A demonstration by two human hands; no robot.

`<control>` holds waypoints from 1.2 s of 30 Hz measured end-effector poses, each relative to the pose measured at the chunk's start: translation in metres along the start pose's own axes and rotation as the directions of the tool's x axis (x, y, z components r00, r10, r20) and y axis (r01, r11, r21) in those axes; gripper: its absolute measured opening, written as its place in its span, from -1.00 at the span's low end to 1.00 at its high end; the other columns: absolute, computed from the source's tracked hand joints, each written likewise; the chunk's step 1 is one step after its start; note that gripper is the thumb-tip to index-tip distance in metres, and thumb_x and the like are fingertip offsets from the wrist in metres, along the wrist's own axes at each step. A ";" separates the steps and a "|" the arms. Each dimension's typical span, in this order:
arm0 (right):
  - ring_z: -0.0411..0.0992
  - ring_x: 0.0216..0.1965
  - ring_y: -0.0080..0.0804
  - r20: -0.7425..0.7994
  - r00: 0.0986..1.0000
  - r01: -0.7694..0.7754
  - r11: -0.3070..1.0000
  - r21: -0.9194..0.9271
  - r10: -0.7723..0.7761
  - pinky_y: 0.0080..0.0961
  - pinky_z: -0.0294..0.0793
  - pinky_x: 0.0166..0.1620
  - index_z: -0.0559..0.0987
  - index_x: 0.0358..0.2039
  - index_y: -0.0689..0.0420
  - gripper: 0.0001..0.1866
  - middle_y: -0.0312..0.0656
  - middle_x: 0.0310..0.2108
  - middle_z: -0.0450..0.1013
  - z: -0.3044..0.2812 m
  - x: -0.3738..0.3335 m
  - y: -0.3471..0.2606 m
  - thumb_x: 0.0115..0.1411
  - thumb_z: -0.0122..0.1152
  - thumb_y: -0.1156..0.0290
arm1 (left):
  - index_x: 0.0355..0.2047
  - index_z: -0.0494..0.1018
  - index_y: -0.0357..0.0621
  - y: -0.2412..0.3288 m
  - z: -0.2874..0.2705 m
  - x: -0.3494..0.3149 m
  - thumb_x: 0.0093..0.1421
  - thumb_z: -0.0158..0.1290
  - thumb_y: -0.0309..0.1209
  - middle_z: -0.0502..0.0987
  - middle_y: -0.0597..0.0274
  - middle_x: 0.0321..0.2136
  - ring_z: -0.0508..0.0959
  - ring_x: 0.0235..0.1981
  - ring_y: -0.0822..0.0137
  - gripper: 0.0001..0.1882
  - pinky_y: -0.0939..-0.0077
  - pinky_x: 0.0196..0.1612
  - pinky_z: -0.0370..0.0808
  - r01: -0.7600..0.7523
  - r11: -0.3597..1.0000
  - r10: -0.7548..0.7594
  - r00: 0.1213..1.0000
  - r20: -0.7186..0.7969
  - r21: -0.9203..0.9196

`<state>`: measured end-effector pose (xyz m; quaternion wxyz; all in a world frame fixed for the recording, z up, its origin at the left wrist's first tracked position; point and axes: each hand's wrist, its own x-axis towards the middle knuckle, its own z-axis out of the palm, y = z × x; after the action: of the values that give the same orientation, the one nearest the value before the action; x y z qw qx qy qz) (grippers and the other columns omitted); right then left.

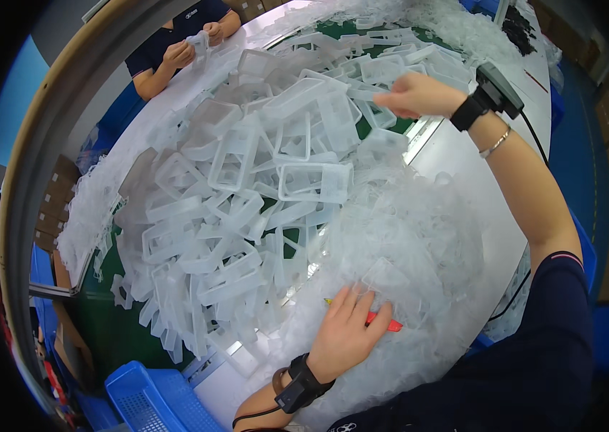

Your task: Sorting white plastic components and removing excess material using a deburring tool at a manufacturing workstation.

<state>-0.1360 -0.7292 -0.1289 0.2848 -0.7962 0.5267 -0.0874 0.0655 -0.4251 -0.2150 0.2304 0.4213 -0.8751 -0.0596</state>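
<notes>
Navy sleeve [556,309] on the right arm lies nearest the camera, at the near right of the heap of translucent rectangular plastic frames [239,205], which spreads across the white table [509,223]. Left hand [351,327] rests on thin plastic scraps [419,223] at the heap's near right edge, fingers over a red tool [394,326]; whether they grip it cannot be told. Right hand [423,97] is at the heap's far right side, fingers curled inward; a grip cannot be confirmed. Beyond the heap's far left, a co-worker's hands [178,55] hold a translucent piece [198,47].
</notes>
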 end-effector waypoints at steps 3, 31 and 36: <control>0.30 -0.04 -0.22 0.211 0.966 0.122 0.984 0.127 -0.147 -0.41 0.28 -0.01 0.38 -0.07 0.30 -0.21 0.06 -0.09 0.32 0.059 -0.038 0.033 0.02 0.06 -0.24 | -0.24 0.47 -0.04 0.000 0.001 0.007 -0.06 0.04 -0.42 0.47 0.01 -0.26 0.49 -0.17 0.02 -0.70 0.13 -0.02 0.36 -0.026 1.000 0.026 1.000 -0.003 -0.013; 0.46 -0.22 -0.39 -0.275 0.950 0.028 0.916 -0.400 -0.149 -0.45 0.44 -0.22 0.38 0.03 0.14 -0.60 -0.11 -0.22 0.47 -0.071 -0.132 0.017 0.13 -0.05 0.51 | -0.25 0.46 -0.10 -0.005 0.002 -0.002 -0.15 0.17 -0.43 0.46 0.01 -0.27 0.46 -0.15 -0.02 -0.63 0.06 -0.06 0.35 -0.062 0.996 0.058 0.997 -0.060 -0.059; 0.35 0.00 -0.28 -0.217 0.975 0.163 0.819 0.551 -0.048 -0.41 0.36 0.02 0.33 0.05 0.21 -0.57 -0.05 -0.10 0.41 -0.093 -0.107 -0.018 0.19 0.03 0.33 | -0.24 0.45 -0.11 0.001 0.004 0.008 -0.18 0.17 -0.44 0.45 0.00 -0.29 0.46 -0.21 -0.01 -0.61 0.07 -0.11 0.36 -0.090 0.993 0.087 0.995 -0.037 -0.073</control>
<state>-0.2085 -0.6621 -0.0252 0.4498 -0.6917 0.4572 -0.3320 0.0587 -0.4312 -0.2156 0.2633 0.3741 -0.8861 -0.0748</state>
